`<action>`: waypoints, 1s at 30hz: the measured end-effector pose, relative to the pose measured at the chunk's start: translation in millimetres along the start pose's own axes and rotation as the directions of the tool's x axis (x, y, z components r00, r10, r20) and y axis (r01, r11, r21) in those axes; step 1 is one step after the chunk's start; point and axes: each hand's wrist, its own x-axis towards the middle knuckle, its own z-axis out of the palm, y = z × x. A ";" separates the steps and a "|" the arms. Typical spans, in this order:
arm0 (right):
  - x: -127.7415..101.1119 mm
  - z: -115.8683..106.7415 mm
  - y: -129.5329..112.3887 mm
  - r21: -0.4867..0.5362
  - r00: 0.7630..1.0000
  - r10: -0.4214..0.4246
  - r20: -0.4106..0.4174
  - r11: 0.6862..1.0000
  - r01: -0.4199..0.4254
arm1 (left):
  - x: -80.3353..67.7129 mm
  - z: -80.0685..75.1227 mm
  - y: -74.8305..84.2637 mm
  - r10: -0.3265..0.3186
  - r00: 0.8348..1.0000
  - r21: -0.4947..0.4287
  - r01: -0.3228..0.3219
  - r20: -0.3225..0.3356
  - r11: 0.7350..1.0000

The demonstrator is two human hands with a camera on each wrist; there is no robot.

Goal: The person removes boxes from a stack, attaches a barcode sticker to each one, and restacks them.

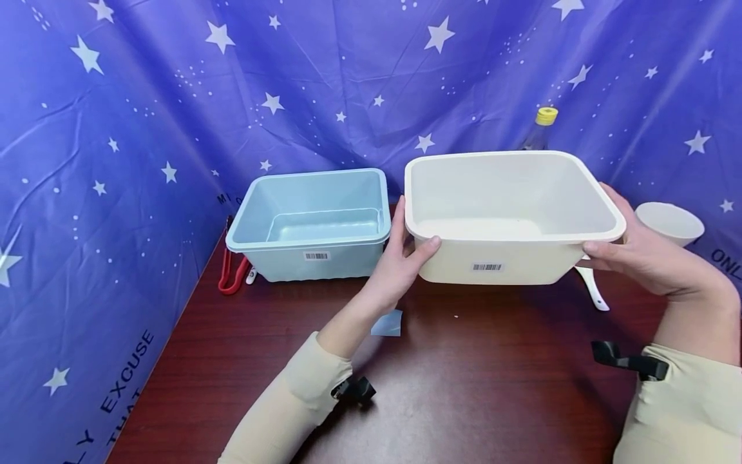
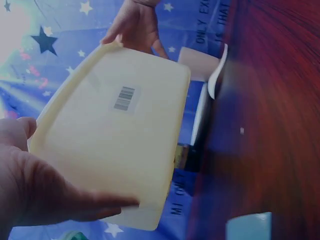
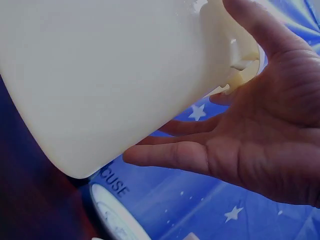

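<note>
A cream-white plastic bin (image 1: 522, 261) with a barcode label on its front wall is held up off the table between both hands. My left hand (image 1: 395, 267) grips its left end, the thumb lying on the front wall under the rim. At the right end my right hand (image 1: 655, 258) holds it, thumb at the front corner and fingers behind. The left wrist view shows the bin's outer wall (image 2: 115, 135) between the two hands. In the right wrist view, the right hand's fingers (image 3: 175, 155) lie along the bin's lower side. Nothing is visible inside the bin.
A light blue bin (image 1: 321, 261) stands left of the white one. Beside it lie a red-handled tool (image 1: 232, 283) and a white capped stick (image 1: 251, 276). A yellow-capped bottle (image 1: 545, 117), white cup (image 1: 669, 221), white spoon (image 1: 592, 290) and blue scrap (image 1: 387, 323) are around.
</note>
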 end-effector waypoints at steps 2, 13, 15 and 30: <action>-0.1 3.2 -4.0 0.009 1.000 -0.026 0.004 1.000 0.026 | -2.2 0.7 5.2 0.027 0.999 0.020 -0.026 -0.021 0.999; 4.7 25.9 -33.0 0.096 0.983 -0.184 -0.003 0.978 0.183 | -12.5 -2.6 28.6 0.143 0.990 0.038 -0.143 -0.017 0.989; 6.2 32.4 -40.0 0.102 0.981 -0.194 -0.022 0.976 0.195 | -13.1 -5.3 33.4 0.182 0.983 0.063 -0.181 -0.016 0.982; 23.5 76.5 -65.1 0.100 0.934 -0.334 -0.124 0.933 0.347 | -15.3 -34.0 58.3 0.374 0.927 0.106 -0.370 -0.026 0.923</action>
